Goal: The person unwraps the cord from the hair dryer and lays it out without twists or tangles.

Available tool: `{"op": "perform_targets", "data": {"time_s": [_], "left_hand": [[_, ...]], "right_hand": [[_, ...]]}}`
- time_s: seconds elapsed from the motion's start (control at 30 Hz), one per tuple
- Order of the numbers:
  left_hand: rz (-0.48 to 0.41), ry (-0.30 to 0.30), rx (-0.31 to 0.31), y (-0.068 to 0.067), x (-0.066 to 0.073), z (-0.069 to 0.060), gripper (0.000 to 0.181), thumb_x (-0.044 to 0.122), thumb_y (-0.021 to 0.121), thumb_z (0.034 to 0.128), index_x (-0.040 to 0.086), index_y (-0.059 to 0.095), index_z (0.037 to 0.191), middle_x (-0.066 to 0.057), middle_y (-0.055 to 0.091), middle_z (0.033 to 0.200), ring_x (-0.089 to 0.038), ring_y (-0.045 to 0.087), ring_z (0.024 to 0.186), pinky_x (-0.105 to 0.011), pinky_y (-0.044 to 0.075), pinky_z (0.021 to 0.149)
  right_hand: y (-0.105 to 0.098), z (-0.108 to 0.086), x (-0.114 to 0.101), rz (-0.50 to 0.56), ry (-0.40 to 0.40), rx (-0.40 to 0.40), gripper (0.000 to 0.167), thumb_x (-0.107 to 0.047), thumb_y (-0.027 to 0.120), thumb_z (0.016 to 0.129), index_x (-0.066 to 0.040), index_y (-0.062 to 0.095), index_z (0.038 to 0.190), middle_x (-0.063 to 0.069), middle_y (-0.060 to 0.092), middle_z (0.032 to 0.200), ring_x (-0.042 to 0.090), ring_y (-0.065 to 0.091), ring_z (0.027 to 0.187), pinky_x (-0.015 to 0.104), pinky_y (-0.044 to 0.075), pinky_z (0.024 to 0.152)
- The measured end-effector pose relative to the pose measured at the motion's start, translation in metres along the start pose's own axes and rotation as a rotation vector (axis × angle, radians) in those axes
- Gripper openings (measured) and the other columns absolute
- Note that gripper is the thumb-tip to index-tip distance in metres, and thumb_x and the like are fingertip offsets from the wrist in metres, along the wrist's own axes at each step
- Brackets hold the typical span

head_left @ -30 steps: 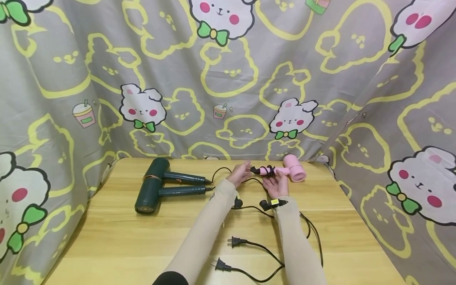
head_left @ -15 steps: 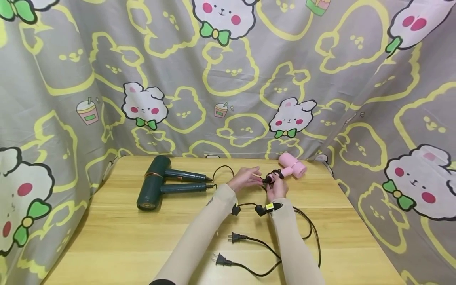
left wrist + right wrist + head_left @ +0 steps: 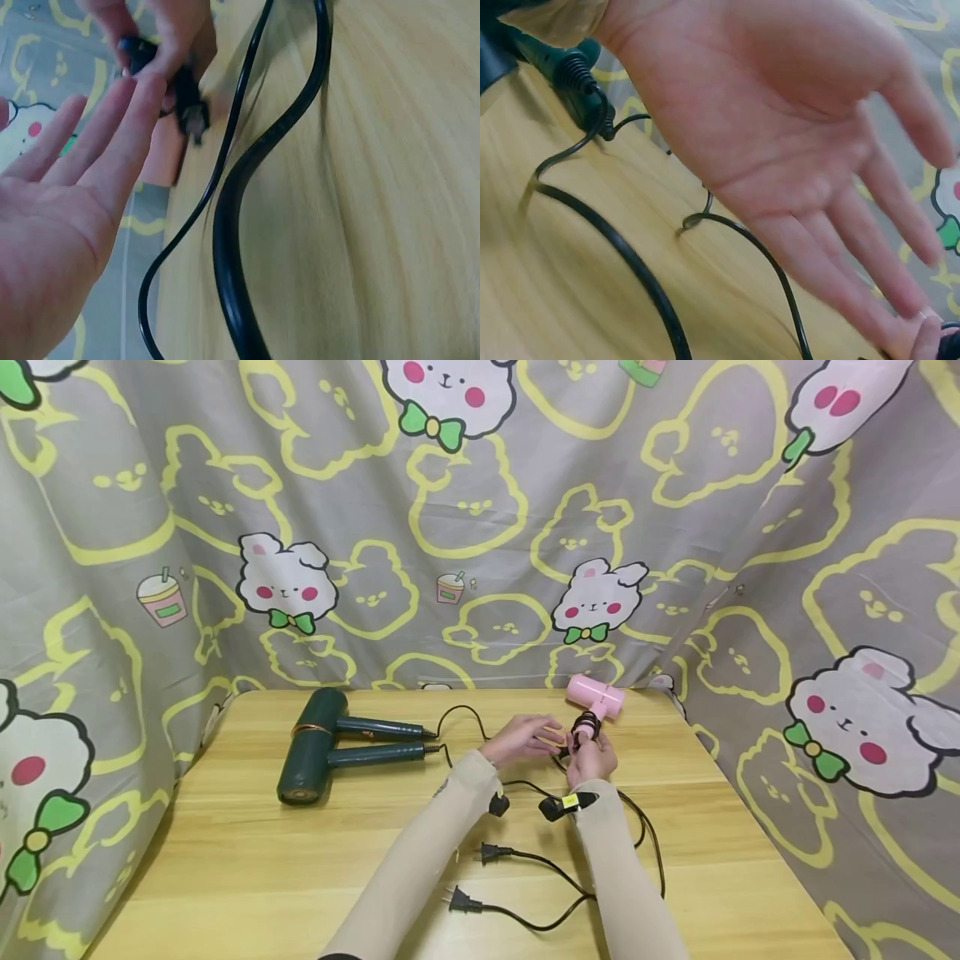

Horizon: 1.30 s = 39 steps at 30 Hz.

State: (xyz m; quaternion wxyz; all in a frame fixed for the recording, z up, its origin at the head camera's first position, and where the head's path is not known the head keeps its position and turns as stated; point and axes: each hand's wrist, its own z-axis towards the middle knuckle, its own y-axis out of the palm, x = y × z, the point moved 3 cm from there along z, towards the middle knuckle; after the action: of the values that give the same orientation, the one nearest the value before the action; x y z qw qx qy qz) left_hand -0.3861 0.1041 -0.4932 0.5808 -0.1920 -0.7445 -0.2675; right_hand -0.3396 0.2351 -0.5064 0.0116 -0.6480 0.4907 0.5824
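Observation:
A pink hair dryer [image 3: 595,695] lies at the back right of the table, its handle toward me with a black cord [image 3: 586,724] wound round it. My right hand [image 3: 592,762] grips the handle's lower end and the cord there. In the left wrist view, a black plug [image 3: 192,112] hangs blurred beside the right hand's fingers. My left hand [image 3: 525,739] is just to the left, its fingers straight. In the right wrist view, the left hand's palm [image 3: 772,142] fills much of the picture, fingertips close to the right hand's fingers. Contact between them is unclear.
Two dark green hair dryers [image 3: 306,768] lie at the left, handles pointing right. Their black cords pass under my arms. Two plugs, a farther plug [image 3: 495,852] and a nearer plug [image 3: 465,901], lie on the wooden table [image 3: 262,877]. Patterned curtains [image 3: 480,527] surround the table.
The right hand has gone from open under the pink hair dryer's handle to gripping it. The dryer has swung so its handle points toward me. The left hand has moved slightly right.

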Motion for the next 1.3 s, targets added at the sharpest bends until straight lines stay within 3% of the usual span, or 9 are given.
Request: {"op": "perform_targets", "data": {"time_s": [0.2, 0.4, 0.57, 0.63, 0.8, 0.87, 0.93, 1.07, 1.3], "left_hand": [[-0.073, 0.019, 0.159, -0.019, 0.003, 0.002, 0.047, 0.028, 0.049, 0.1102, -0.004, 0.053, 0.145, -0.029, 0.062, 0.138, -0.045, 0.063, 0.126, -0.049, 0.047, 0.113], [-0.140, 0.038, 0.300, -0.037, 0.006, 0.006, 0.048, 0.025, 0.047, 0.1110, -0.001, 0.046, 0.151, -0.031, 0.048, 0.150, -0.047, 0.056, 0.133, -0.047, 0.045, 0.116], [-0.082, 0.046, 0.382, -0.049, 0.006, 0.010, 0.050, 0.027, 0.046, 0.1100, 0.001, 0.045, 0.153, -0.028, 0.042, 0.155, -0.046, 0.050, 0.138, -0.049, 0.042, 0.118], [-0.032, 0.053, 0.404, -0.053, 0.006, 0.011, 0.052, 0.029, 0.046, 0.1093, 0.003, 0.045, 0.154, -0.024, 0.052, 0.144, -0.039, 0.059, 0.121, -0.048, 0.044, 0.114], [0.113, 0.064, 0.429, -0.059, 0.005, 0.009, 0.062, 0.037, 0.046, 0.1081, 0.002, 0.036, 0.159, -0.020, 0.049, 0.154, -0.036, 0.053, 0.136, -0.050, 0.038, 0.119], [0.140, 0.052, 0.415, -0.061, 0.003, 0.010, 0.065, 0.038, 0.045, 0.1085, -0.001, 0.032, 0.159, -0.021, 0.034, 0.166, -0.039, 0.032, 0.155, -0.053, 0.029, 0.125], [0.151, 0.030, 0.391, -0.062, 0.001, 0.012, 0.066, 0.039, 0.043, 0.1091, -0.002, 0.032, 0.159, -0.021, 0.032, 0.167, -0.038, 0.028, 0.156, -0.052, 0.025, 0.127], [0.180, -0.016, 0.341, -0.062, -0.001, 0.015, 0.065, 0.045, 0.041, 0.1094, 0.002, 0.038, 0.158, -0.018, 0.033, 0.168, -0.037, 0.029, 0.157, -0.052, 0.025, 0.127], [0.143, -0.008, 0.361, -0.059, 0.005, 0.017, 0.061, 0.048, 0.050, 0.1054, 0.003, 0.056, 0.146, -0.019, 0.054, 0.150, -0.031, 0.054, 0.131, -0.045, 0.045, 0.112]], "right_hand": [[-0.019, 0.000, -0.006, -0.048, 0.091, -0.104, 0.059, 0.004, 0.044, 0.105, 0.005, 0.024, 0.160, 0.020, 0.028, 0.164, 0.022, 0.052, 0.128, 0.020, 0.053, 0.100], [-0.036, -0.003, -0.016, -0.168, 0.175, -0.269, 0.062, 0.000, 0.039, 0.108, 0.003, 0.012, 0.164, 0.020, 0.024, 0.164, 0.014, 0.057, 0.114, 0.016, 0.050, 0.102], [-0.047, 0.001, -0.027, -0.295, 0.235, -0.393, 0.061, -0.002, 0.037, 0.109, 0.004, 0.009, 0.164, 0.016, 0.032, 0.151, 0.009, 0.056, 0.100, 0.013, 0.048, 0.091], [-0.051, 0.003, -0.031, -0.332, 0.264, -0.446, 0.059, -0.002, 0.035, 0.110, 0.005, 0.010, 0.163, 0.012, 0.037, 0.143, 0.008, 0.055, 0.100, 0.012, 0.048, 0.087], [-0.059, 0.009, -0.038, -0.445, 0.292, -0.607, 0.058, -0.002, 0.032, 0.111, 0.009, 0.007, 0.162, 0.008, 0.043, 0.131, 0.005, 0.053, 0.100, 0.013, 0.047, 0.084], [-0.062, 0.012, -0.038, -0.461, 0.294, -0.655, 0.060, -0.002, 0.034, 0.110, 0.010, 0.006, 0.162, 0.005, 0.046, 0.127, 0.005, 0.054, 0.100, 0.013, 0.047, 0.084], [-0.065, 0.016, -0.040, -0.471, 0.292, -0.687, 0.061, -0.004, 0.035, 0.111, 0.009, 0.005, 0.162, 0.001, 0.050, 0.121, 0.005, 0.054, 0.099, 0.014, 0.047, 0.083], [-0.069, 0.022, -0.043, -0.479, 0.283, -0.687, 0.061, -0.007, 0.037, 0.111, 0.007, 0.008, 0.162, -0.002, 0.052, 0.118, 0.004, 0.056, 0.098, 0.014, 0.048, 0.084], [-0.072, 0.027, -0.048, -0.353, 0.294, -0.566, 0.061, -0.004, 0.040, 0.110, 0.006, 0.012, 0.163, 0.010, 0.040, 0.146, 0.009, 0.063, 0.106, 0.017, 0.051, 0.098]]}}
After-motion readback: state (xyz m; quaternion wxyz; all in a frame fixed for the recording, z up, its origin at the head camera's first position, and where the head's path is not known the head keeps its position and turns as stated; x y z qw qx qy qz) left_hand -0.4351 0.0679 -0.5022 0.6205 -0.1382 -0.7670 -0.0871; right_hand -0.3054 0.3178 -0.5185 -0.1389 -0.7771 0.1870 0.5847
